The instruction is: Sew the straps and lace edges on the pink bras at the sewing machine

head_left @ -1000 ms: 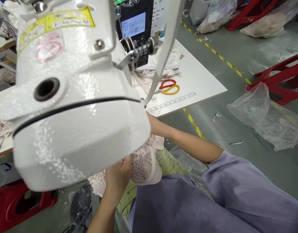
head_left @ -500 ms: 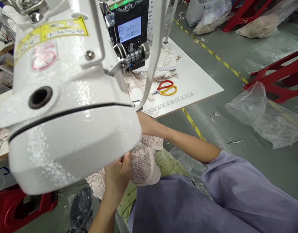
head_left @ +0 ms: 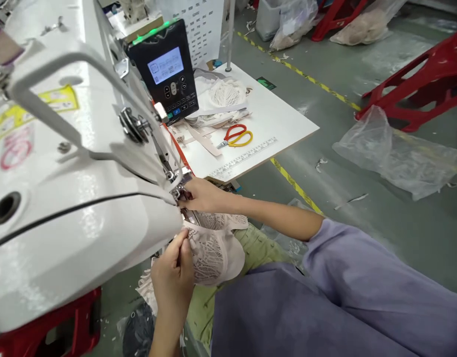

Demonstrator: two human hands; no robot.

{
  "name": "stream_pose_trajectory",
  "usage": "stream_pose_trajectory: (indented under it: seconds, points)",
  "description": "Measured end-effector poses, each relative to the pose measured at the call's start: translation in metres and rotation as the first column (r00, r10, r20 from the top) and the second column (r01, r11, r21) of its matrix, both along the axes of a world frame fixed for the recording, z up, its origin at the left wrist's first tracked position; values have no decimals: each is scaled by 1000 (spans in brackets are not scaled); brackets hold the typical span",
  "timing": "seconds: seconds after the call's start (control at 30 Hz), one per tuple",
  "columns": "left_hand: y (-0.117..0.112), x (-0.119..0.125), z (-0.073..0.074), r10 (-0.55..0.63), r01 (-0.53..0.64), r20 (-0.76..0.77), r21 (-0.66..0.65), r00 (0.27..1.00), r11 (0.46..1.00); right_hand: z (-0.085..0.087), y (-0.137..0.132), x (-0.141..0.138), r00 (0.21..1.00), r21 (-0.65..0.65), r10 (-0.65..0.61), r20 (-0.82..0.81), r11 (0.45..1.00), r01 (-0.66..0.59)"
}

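Observation:
A pale pink lace bra [head_left: 209,258] hangs at the needle end of a white sewing machine [head_left: 113,218], its lower part resting over my lap. My left hand [head_left: 174,270] is closed, pinching the bra's upper edge between thumb and fingers just in front of the needle area. On the far side, my right hand [head_left: 204,196] lies close beside the presser foot [head_left: 187,215], fingers curled on the bra's fabric. Its fingertips are partly hidden by the machine head.
Scissors [head_left: 236,139] with red and yellow handles lie on the white table [head_left: 288,124] near a printed ruler [head_left: 247,156]. Lace pieces [head_left: 228,94] are piled behind them, beside a control panel [head_left: 169,74]. A red stool [head_left: 418,84] and plastic bag [head_left: 395,153] are on the floor at right.
The view has shifted, so the machine head sits further left and uncovers the needle area and my right hand. My left hand remains pinched on the bra.

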State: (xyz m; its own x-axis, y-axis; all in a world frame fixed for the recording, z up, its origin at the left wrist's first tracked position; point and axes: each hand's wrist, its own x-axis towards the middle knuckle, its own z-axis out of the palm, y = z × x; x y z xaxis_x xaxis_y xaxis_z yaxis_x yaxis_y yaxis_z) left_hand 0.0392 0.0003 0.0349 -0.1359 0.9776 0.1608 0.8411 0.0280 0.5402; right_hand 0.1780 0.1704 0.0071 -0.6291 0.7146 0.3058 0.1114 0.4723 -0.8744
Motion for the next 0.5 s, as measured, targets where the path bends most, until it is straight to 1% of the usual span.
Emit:
stream_pose_trajectory:
  seconds: [0.13,0.3,0.5]
  points:
    - [-4,-2,-3,-32,35,-80,32,996,999,-7,0,-2,999,5,-29,-26,1000,29]
    - [-7,-1,-6,-13,29,-168,95,986,995,-11,-3,-5,996,43,-75,-50,996,77]
    - [-9,2,-12,-50,85,-241,134,969,987,-14,-3,-5,996,49,-76,-48,996,79]
